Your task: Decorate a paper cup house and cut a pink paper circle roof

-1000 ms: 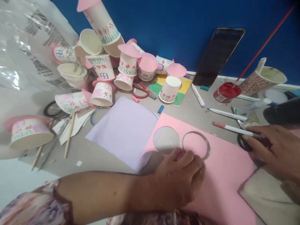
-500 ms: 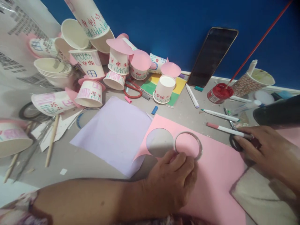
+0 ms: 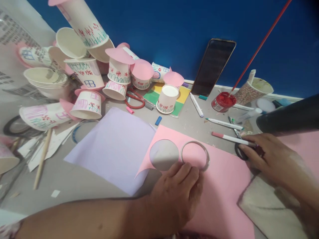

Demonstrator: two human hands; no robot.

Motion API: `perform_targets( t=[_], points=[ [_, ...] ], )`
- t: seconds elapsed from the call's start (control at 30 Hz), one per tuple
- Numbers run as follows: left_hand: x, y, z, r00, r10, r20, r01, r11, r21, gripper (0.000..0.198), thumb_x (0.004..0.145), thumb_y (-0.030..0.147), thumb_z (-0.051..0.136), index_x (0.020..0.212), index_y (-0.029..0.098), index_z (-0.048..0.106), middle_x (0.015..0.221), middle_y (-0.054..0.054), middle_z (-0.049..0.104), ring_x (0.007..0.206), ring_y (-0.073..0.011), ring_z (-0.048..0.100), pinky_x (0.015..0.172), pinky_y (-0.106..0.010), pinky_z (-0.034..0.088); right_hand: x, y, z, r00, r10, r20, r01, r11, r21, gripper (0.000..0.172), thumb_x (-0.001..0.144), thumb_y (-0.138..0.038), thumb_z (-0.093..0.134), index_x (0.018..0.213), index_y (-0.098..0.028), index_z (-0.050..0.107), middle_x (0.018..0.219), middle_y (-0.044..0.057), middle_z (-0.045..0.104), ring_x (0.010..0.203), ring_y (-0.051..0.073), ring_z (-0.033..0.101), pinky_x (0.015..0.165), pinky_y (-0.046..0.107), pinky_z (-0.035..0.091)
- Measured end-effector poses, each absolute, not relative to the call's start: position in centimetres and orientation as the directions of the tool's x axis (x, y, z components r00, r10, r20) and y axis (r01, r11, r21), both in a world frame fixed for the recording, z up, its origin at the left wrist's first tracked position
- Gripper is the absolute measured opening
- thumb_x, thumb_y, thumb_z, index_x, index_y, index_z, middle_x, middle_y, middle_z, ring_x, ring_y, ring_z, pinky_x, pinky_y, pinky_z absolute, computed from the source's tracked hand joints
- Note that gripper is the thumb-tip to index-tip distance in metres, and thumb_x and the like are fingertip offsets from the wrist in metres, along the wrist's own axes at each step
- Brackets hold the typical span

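My left hand [image 3: 178, 194] lies on the pink paper [image 3: 224, 186] with its fingers curled at the near edge of a thin ring like a tape roll [image 3: 208, 156], holding it flat. Left of that ring the paper has a round cut-out hole. At the right, my right hand [image 3: 274, 159] has its thumb and fingers closed on the end of a white marker [image 3: 233, 138] with a pink end pointing left. Beneath the marker lie scissors [image 3: 239, 152] with black handles, partly hidden by this hand.
Purple paper [image 3: 112, 146] overlaps the pink sheet's left side. Decorated paper cups [image 3: 87, 74] crowd the back left. A phone [image 3: 213, 66] leans on the blue wall, near a red paint jar [image 3: 223, 102] with a stick. A dark cylinder [image 3: 289, 116] and a cloth [image 3: 269, 202] are right.
The whole view has shifted, so most things sit farther left in it. Both hands keep their places at the ring and the marker.
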State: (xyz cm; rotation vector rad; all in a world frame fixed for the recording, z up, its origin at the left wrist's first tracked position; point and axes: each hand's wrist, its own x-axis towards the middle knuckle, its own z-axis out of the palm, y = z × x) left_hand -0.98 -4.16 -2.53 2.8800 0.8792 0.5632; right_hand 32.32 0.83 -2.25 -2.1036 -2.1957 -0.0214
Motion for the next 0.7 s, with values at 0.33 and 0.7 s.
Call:
perform_targets(
  t=[0.33,0.7],
  points=[
    [-0.94,-4.65,-2.53,0.692,0.620,0.369,0.596,-0.780,0.193,0.035,0.102,0.026,0.053,0.131,0.010,0.065,0.122,-0.015,0.073,0.118,-0.0271,0.066,0.106,-0.039,0.050,31.89,0.88,-1.82,-0.018,0.999,0.029,0.995,0.021,-0.096,0.039,0.101,-0.055,0.043,0.120,-0.028,0.064,0.122,0.009,0.071,0.104,0.033,0.073,0.077,0.043,0.056],
    [-0.67,-4.24,-2.36,0.728,0.615,0.304,0.577,-0.788,0.214,0.039,0.102,0.028,0.053,0.134,0.006,0.061,0.125,-0.016,0.070,0.120,-0.0289,0.062,0.109,-0.042,0.046,32.57,0.82,-2.41,-0.046,0.995,0.090,0.995,0.054,-0.087,0.046,0.098,-0.062,0.042,0.117,-0.028,0.067,0.120,0.006,0.072,0.102,0.032,0.074,0.072,0.040,0.054]
  ],
)
